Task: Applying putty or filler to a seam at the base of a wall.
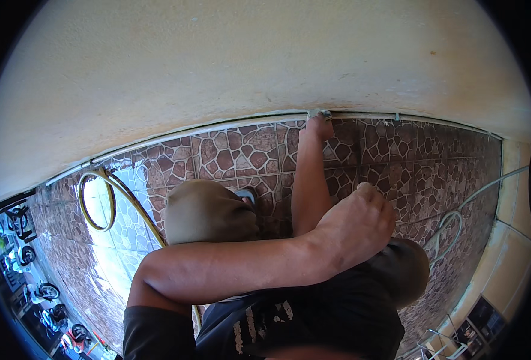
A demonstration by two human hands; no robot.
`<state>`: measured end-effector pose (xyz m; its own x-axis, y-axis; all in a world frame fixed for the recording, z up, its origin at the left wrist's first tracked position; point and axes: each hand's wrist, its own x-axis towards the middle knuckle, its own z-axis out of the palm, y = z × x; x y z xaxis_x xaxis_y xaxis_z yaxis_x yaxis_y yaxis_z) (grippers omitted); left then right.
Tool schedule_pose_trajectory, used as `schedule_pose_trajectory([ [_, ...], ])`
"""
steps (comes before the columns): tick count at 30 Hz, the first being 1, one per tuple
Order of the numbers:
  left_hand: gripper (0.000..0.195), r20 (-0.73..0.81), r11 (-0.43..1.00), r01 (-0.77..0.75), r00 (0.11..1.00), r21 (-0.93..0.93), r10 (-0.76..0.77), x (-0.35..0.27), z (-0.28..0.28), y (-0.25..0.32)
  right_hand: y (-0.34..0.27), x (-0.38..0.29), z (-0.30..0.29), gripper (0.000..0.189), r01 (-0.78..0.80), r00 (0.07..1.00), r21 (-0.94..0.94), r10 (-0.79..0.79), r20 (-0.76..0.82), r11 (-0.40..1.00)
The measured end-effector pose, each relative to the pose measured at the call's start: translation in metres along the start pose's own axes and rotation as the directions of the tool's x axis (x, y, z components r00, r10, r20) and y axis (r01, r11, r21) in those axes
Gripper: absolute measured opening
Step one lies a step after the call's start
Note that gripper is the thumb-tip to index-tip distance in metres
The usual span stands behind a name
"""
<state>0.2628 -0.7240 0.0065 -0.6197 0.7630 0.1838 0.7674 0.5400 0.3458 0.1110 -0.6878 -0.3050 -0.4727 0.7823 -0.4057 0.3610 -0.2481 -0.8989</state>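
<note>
My right hand [321,126] reaches out to the foot of the wall, its fingers around a small greyish object [326,115] too small to name. It is against a thin pale pipe [256,120] that runs along the wall's base. My left forearm crosses in front of me to the right, over the right arm. Above my right knee [400,265], my left hand [360,220] has its fingers curled, back towards the camera; whether it holds anything is hidden.
A painted wall [247,58] rises before me above a stone-patterned tile floor [247,157]. A yellow hose [112,202] loops on wet tiles at left; a pale hose [454,220] lies at right. Several motorcycles [45,292] stand far left, and a metal rack [441,342] at lower right.
</note>
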Motion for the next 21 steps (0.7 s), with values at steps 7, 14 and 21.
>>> schedule_pose_trajectory([
  [7, 0.020, -0.006, 1.000, 0.001, 1.000, 0.021, 0.000, 0.001, 0.000, 0.003, 0.017, -0.014, 0.004, 0.025, 0.042, 0.998, 0.149, -0.047, 0.034, 0.988],
  [14, 0.019, -0.029, 0.999, 0.030, 0.999, -0.011, -0.030, -0.001, 0.003, 0.000, 0.016, -0.021, 0.018, 0.022, 0.116, 0.991, 0.090, -0.110, -0.075, 0.989],
  [21, 0.015, -0.019, 1.000, 0.020, 1.000, -0.003, -0.020, 0.000, 0.005, 0.001, 0.024, -0.004, 0.015, 0.019, 0.263, 0.962, -0.104, -0.269, -0.054, 0.959],
])
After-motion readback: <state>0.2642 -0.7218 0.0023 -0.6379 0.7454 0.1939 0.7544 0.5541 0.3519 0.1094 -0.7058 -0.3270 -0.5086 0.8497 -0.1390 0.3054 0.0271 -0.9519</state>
